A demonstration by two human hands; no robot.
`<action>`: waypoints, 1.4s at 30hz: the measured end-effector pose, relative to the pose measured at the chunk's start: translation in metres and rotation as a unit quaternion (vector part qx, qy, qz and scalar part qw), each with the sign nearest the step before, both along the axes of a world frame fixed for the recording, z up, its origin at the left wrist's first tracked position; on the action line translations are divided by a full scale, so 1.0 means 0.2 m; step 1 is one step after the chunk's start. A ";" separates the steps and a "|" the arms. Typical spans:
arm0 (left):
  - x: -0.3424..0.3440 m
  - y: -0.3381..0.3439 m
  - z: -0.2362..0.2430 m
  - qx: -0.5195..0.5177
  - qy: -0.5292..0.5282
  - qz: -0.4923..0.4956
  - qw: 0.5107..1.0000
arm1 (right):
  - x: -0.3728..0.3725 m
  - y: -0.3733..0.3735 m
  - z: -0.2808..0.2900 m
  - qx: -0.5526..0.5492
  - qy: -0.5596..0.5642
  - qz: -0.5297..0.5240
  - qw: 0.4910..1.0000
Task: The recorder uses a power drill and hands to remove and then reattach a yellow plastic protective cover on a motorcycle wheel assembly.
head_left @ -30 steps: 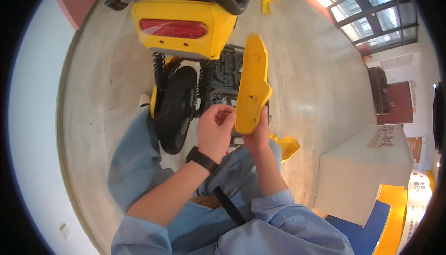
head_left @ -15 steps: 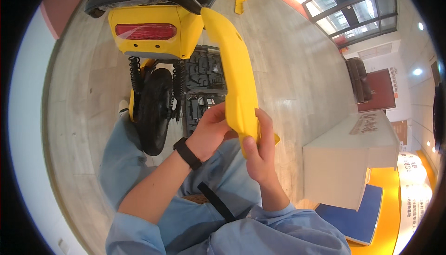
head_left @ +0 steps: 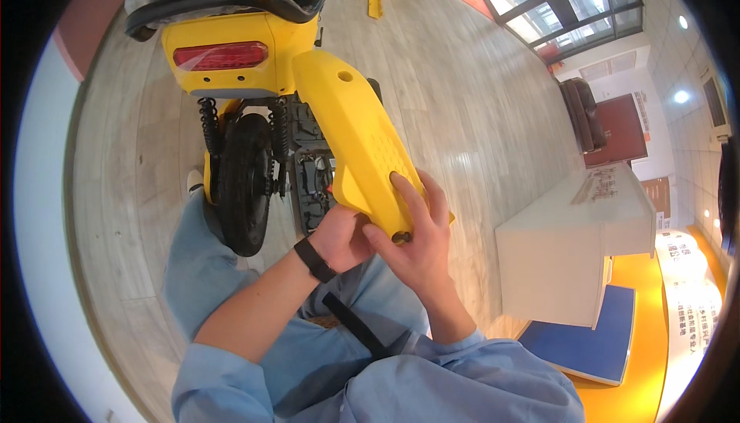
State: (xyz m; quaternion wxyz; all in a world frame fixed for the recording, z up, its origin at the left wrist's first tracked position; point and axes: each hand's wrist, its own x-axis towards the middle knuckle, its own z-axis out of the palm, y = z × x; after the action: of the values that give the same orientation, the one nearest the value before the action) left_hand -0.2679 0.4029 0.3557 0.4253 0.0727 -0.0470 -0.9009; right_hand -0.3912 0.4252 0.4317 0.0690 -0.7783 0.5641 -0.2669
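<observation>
A long curved yellow plastic panel [head_left: 351, 122], with a round hole near its far end and a patch of small dimples, is held between both hands. My left hand [head_left: 344, 236] grips its near end from the left; most of those fingers are hidden underneath. On the panel's top face lie the fingers of my right hand [head_left: 416, 234], its thumb at the near edge beside a small dark round part. Beyond my hands stands a yellow scooter [head_left: 281, 38] with a red tail light [head_left: 220, 56], a black grab rail and a black rear wheel [head_left: 243, 192].
An open tool case [head_left: 312, 184] lies on the floor right of the wheel, partly under the panel. Yellow pieces [head_left: 376, 1] lie on the floor farther off. At the right are a white counter [head_left: 563, 246] and a blue board [head_left: 586, 334]; a dark sofa [head_left: 582, 115] stands beyond.
The panel has turned so its broad face with the hole and dimples shows, and its far end has swung left and nearer. My right fingers have shifted onto its top face.
</observation>
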 end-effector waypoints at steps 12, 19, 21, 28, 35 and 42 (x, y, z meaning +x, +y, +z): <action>0.05 0.02 -0.03 0.009 -0.013 -0.028 0.999 | 0.07 0.05 0.06 0.011 0.130 -0.017 0.991; 0.13 0.02 0.03 -0.071 -0.041 -0.020 0.996 | 0.06 0.07 0.05 -0.002 0.060 0.017 0.998; 0.13 0.02 0.02 -0.092 -0.047 -0.015 0.994 | 0.08 0.08 0.06 -0.001 0.052 0.013 0.999; 0.12 0.02 -0.01 -0.092 -0.075 0.008 0.993 | 0.08 0.07 0.08 -0.018 0.056 0.025 0.998; 0.11 0.01 0.01 -0.112 -0.024 -0.015 0.993 | 0.06 0.07 0.07 -0.023 0.025 0.035 0.999; 0.12 0.01 0.01 -0.121 -0.017 -0.021 0.992 | 0.02 0.06 0.00 0.013 -0.079 0.052 0.995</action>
State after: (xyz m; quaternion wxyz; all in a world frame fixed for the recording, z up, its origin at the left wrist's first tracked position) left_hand -0.2449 0.4049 0.3578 0.4106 0.0349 -0.1646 -0.8962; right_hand -0.3863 0.4370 0.4320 0.1372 -0.7823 0.5188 -0.3163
